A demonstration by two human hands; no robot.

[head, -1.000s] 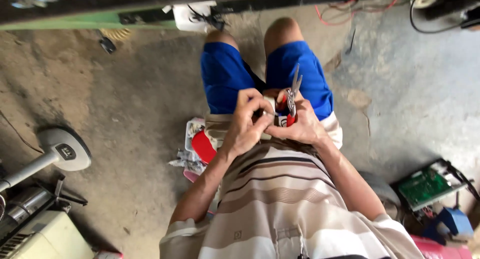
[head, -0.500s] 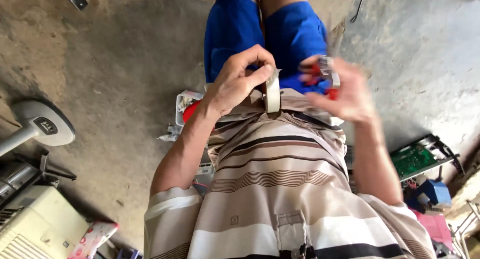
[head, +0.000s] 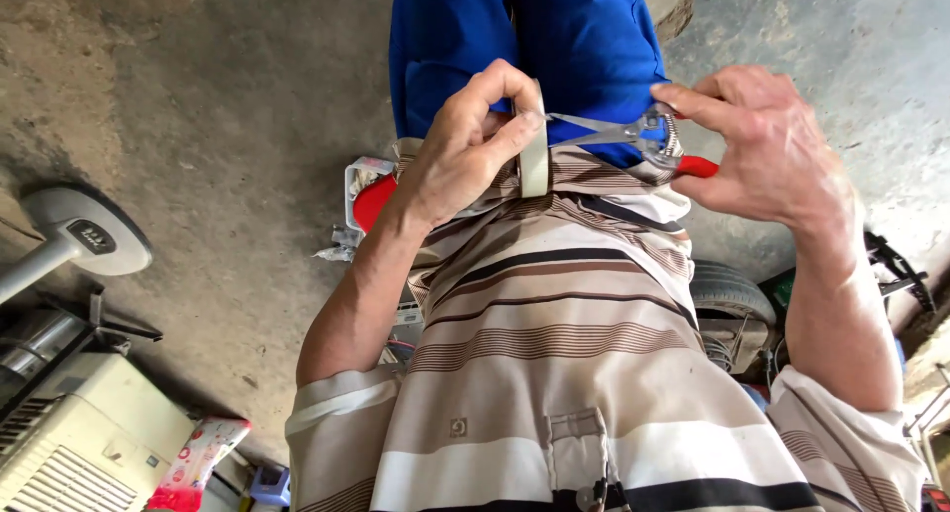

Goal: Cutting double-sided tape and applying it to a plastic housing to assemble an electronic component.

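Soft, even daylight, faint shadows on the concrete floor (head: 198, 126), sharp focus, wide-angle edge distortion

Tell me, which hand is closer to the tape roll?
Left. The left hand grips the tape roll. The right hand is off to the side, holding the pliers on the pulled-out tape strip.

a person in a short-sleeved beige, brown and white striped shirt (head: 554, 344) with a buttoned chest pocket, and bright blue shorts (head: 524, 37).
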